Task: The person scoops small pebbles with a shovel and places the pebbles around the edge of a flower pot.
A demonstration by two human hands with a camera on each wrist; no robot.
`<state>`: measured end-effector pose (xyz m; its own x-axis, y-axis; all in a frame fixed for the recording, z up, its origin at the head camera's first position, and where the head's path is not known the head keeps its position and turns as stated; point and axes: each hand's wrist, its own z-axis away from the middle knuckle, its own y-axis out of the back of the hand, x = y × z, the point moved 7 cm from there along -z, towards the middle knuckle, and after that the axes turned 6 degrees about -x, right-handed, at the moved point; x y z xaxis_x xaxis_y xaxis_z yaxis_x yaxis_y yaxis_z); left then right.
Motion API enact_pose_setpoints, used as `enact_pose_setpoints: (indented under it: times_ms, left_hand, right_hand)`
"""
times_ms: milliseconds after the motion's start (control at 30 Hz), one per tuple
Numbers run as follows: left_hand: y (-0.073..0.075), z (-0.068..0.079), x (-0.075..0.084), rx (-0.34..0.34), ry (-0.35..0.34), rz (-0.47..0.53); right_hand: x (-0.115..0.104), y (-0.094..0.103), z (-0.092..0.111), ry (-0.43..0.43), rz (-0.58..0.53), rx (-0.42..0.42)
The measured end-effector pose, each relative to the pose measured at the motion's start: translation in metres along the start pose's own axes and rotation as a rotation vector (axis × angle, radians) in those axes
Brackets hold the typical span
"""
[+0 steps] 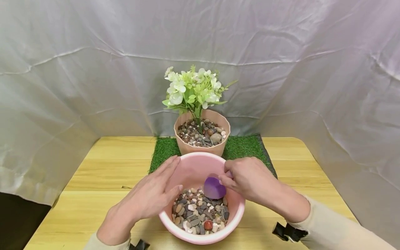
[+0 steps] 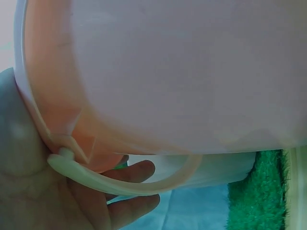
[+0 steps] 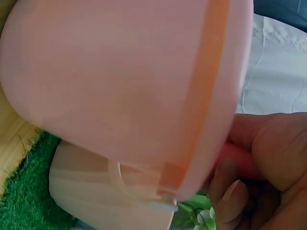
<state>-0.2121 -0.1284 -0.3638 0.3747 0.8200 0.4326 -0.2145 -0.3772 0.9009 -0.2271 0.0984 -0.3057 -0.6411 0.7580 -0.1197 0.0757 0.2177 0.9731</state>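
A pink bucket (image 1: 200, 239) stands at the front of the table, its bottom covered with mixed pebbles (image 1: 200, 217). One larger red-brown stone (image 1: 208, 225) lies among them. My left hand (image 1: 150, 192) holds the bucket's left rim, thumb inside and fingers outside. In the left wrist view, those fingers reach past the pale bucket handle (image 2: 120, 186). With curled fingers my right hand (image 1: 250, 177) grips a small purple scoop (image 1: 214, 188) by its handle over the right rim. The scoop's blade is inside, low over the pebbles; the right wrist view hides it behind the bucket wall.
Behind the bucket, a peach flowerpot (image 1: 200, 149) with pebbles and white artificial flowers (image 1: 193, 88) stands on a green turf mat (image 1: 247, 149). Grey-white cloth (image 1: 200, 31) hangs behind and on both sides of the wooden table (image 1: 93, 180).
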Motion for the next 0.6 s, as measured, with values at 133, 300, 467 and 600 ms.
enact_pose_setpoints:
  times_ms: [133,300,467,600]
  left_hand:
    - [0.001,0.0,0.003,-0.01,0.011,-0.041]
    - [0.004,-0.001,0.007,0.009,-0.01,-0.11]
    - [0.006,0.0,0.01,0.037,-0.026,-0.156]
    - [0.006,0.0,0.01,0.044,-0.025,-0.174]
  right_hand:
    - [-0.004,-0.006,-0.002,0.035,0.009,-0.027]
    - [-0.008,-0.008,-0.005,0.074,-0.018,-0.042]
    - [-0.011,-0.015,-0.008,0.088,-0.081,-0.108]
    - [-0.013,-0.018,-0.009,0.092,-0.131,-0.127]
